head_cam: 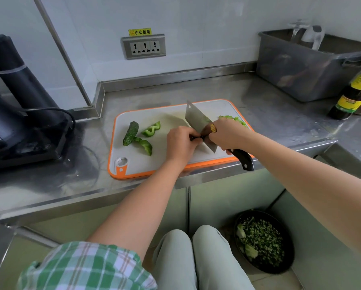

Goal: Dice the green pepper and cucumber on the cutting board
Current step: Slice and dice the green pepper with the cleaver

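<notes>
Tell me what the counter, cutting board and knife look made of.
Counter: probably stainless steel, brushed, showing blurry reflections. Cutting board: likely plastic, matte pale grey with orange rim. Knife: shiny steel blade; dark riveted handle, wood or plastic unclear.

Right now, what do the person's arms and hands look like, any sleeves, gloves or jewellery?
Both hands are bare: no gloves, rings or watch show on the left hand or the right hand. Both forearms are uncovered. The left arm ends in a short sleeve, checked green and white with thin tan lines. The right arm's sleeve is out of view.
</notes>
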